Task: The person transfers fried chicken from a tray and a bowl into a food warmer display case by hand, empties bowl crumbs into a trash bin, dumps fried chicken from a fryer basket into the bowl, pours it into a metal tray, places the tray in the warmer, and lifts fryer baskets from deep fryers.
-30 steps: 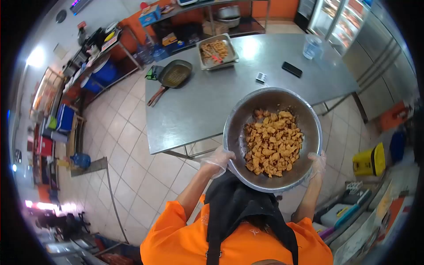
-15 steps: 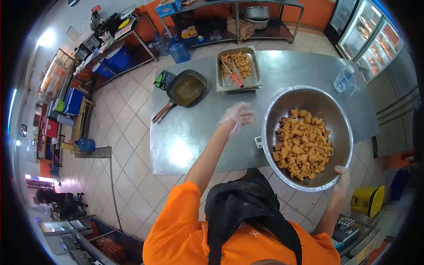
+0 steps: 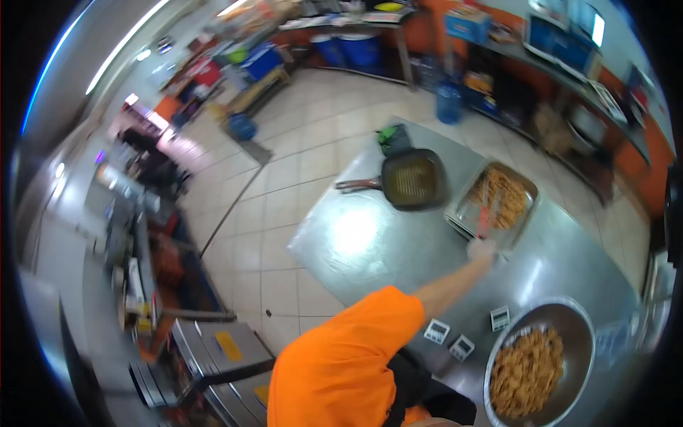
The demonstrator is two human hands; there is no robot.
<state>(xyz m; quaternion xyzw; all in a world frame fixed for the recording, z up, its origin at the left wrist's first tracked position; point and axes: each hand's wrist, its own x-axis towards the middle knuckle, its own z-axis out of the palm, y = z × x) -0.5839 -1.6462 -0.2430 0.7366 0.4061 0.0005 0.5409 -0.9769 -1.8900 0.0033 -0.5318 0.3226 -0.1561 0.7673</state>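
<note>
My gloved left hand is at the near edge of the metal tray, at the red handles of the tongs; its fingers are blurred. Browned food pieces lie in the tray under the tongs. The large metal bowl, holding more fried pieces, rests on the steel table at the lower right. My right hand is not visible. A square grill pan with a brown handle lies left of the tray.
Three small white timers, one of them leftmost, lie beside the bowl. A clear jug stands right of it. A green and black item lies behind the pan. Metal equipment stands at the lower left.
The view has swung left. The bowl has gone from both hands onto the table. My left hand has left the bowl and reached the tongs in the tray; my right hand has gone out of view.
</note>
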